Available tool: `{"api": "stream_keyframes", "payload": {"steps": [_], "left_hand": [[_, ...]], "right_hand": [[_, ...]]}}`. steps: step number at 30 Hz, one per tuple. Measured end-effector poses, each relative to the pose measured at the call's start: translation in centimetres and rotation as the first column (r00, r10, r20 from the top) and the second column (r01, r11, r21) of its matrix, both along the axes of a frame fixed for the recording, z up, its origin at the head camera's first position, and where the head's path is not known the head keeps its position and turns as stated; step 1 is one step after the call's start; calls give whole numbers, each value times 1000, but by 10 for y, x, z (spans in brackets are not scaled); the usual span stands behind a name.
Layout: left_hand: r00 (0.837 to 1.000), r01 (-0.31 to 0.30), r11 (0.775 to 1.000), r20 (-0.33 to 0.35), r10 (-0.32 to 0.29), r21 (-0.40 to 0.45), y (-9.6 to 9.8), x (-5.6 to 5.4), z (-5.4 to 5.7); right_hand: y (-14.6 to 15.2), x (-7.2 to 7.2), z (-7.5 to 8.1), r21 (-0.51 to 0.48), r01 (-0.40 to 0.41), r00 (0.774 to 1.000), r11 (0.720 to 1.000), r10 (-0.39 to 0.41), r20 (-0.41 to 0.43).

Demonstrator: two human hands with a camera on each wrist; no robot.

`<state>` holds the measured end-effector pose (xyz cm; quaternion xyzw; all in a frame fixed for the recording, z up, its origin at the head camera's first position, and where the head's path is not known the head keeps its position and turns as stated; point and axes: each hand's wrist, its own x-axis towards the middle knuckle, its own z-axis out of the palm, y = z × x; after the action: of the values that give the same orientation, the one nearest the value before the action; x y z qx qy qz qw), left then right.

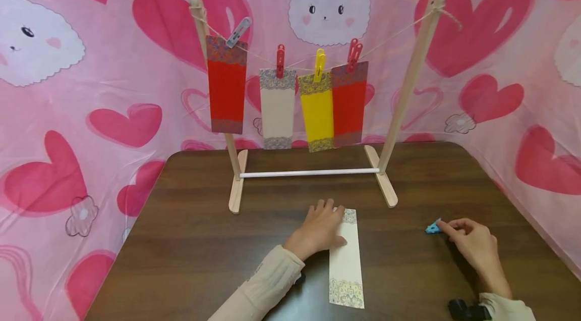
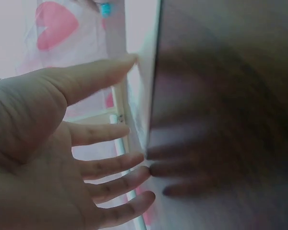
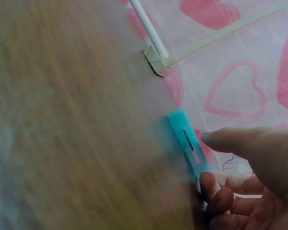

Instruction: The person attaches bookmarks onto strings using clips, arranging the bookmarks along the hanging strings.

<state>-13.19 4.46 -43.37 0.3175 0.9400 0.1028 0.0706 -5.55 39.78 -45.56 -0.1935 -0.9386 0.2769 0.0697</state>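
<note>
On the table lies a cream paper strip (image 1: 346,260) with lacy patterned ends. My left hand (image 1: 320,227) is over its far left part, fingers spread and fairly straight, with the thumb and fingertips touching the strip or the tabletop beside it. In the left wrist view the palm of the left hand (image 2: 43,134) faces the strip's edge. Off to the right, my right hand (image 1: 474,243) pinches a light blue clothespin (image 1: 433,227) at one end, low over the table. The right wrist view has this clothespin (image 3: 188,143) between thumb and fingertips.
Behind the hands stands a wooden rack (image 1: 408,91) with a white crossbar (image 1: 308,173). From its string hang two red strips, a white strip (image 1: 278,109) and a yellow strip (image 1: 317,113), held by grey, red and yellow clothespins. A heart-patterned cloth covers the wall.
</note>
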Motion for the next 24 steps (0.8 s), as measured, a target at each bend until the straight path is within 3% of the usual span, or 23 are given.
{"api": "stream_keyframes", "payload": {"steps": [9,19,24], "left_hand": [[1000,-21,1000,-22,21,-23,1,0,-2],[986,-84,995,139,91,-60,-2,4,5],[964,-88,995,256,76,37,-1,5,12]], "right_hand": [[-2,0,-2,16,9,999,1000,-8,-31],[-9,1,-2,19,4,999,1000,-3,-48],[-9,2,-1,17,-2,999,1000,2,-48]]}}
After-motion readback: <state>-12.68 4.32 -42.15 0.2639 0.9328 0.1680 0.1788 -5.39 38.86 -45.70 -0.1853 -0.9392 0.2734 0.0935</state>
